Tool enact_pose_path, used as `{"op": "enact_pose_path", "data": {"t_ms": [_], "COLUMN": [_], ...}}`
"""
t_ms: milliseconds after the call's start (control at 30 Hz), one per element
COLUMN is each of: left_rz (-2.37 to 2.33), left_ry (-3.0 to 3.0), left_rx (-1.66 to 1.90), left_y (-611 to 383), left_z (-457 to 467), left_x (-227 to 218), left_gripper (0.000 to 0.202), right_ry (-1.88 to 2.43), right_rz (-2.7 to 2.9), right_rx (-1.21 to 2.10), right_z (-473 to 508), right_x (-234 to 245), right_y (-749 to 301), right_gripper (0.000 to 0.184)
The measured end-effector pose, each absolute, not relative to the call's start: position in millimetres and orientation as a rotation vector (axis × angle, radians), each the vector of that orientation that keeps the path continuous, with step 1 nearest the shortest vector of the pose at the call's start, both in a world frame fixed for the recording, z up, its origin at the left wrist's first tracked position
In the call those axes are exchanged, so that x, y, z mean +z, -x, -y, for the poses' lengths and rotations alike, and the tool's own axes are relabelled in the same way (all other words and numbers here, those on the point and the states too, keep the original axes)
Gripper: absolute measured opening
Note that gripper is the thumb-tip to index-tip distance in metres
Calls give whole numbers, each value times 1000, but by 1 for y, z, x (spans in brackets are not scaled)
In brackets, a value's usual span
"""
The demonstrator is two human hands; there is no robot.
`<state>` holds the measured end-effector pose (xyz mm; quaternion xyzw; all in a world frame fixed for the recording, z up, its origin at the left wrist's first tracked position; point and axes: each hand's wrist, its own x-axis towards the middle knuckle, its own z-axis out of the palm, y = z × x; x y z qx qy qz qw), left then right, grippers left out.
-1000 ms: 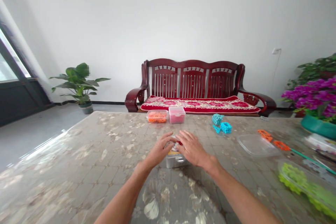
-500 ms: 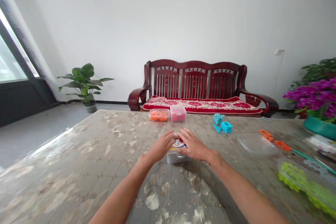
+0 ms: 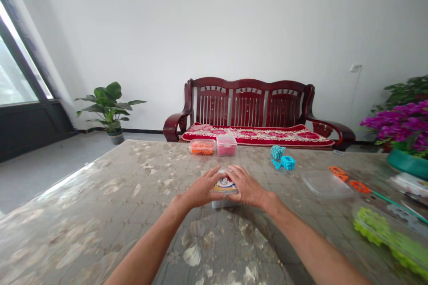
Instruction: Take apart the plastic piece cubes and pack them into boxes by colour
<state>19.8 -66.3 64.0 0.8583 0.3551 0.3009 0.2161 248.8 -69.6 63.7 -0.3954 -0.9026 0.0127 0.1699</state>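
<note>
In front of me on the table stands a small plastic box with a greyish body. Its lid carries a printed label in white, red, blue and yellow. My left hand grips the lid's left side, fingers over the far part and thumb along the near edge. From the other side my right hand holds it the same way, fingertips of both hands nearly meeting at the back. The hands cover the box's sides, so I cannot tell whether the lid is seated or lifted.
Behind the box stand a tub of orange pieces and a pink-filled box. To the right lie blue block shapes, a clear lid, orange rings, a container of green pieces and a flowerpot.
Both thumbs have come down to the lid's near edge, and the hands now close around its sides. More of the label shows between them.
</note>
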Motion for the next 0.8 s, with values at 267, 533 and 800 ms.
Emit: {"op": "enact_pose_path", "data": {"t_ms": [267,533,800], "left_rz": [-1124,-1113,-1068], "left_ry": [-2606,-2564,-2505], "left_rx": [580,629,690], "left_y": [-24,-22,-19], "left_z": [67,67,69], "left_x": [61,55,51], "left_gripper": [67,69,79], "right_ry": [1116,1146,1103], "right_rz": [2549,2506,2388], "right_rx": [8,203,449], "right_z": [67,66,68], "right_x": [61,55,57], "right_y": [-245,-250,-262], "right_gripper": [65,90,89]}}
